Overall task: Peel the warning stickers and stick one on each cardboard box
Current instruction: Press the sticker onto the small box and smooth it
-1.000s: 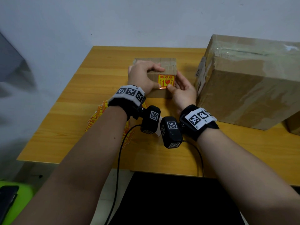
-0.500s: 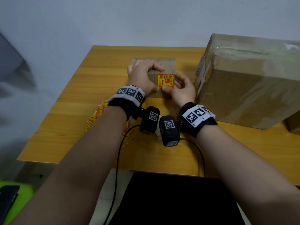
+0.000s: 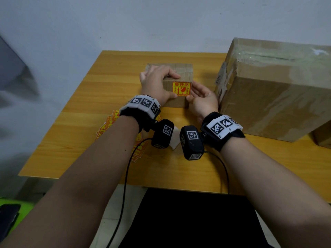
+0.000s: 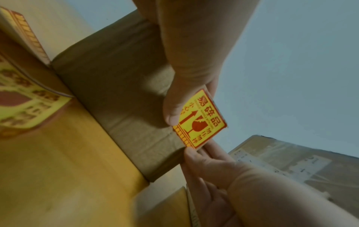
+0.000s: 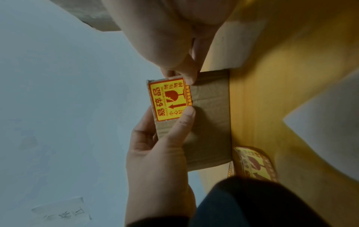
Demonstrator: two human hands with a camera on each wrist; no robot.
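Note:
A small cardboard box [image 3: 180,70] stands mid-table with a yellow-and-red warning sticker [image 3: 181,89] on the upper right of its near face. My left hand [image 3: 157,85] grips the box from the left, fingers curled over the top and the thumb [image 4: 174,107] at the sticker's [image 4: 202,121] left edge. My right hand [image 3: 202,99] holds the box's right front edge: the thumb [image 5: 174,61] presses by the sticker's [image 5: 167,99] lower right corner, and the fingers lie along the right side. A large taped box [image 3: 275,90] stands just to the right.
Loose yellow stickers [image 3: 109,124] lie on the wooden table [image 3: 89,140] under my left wrist, with white backing paper [image 3: 174,138] between the wrists. Another box [image 3: 322,136] pokes in at the right edge. The large box leaves little room beside my right hand.
My right thumb has shifted a little along the sticker's lower edge toward its right corner. The left hand and the small box have stayed in place.

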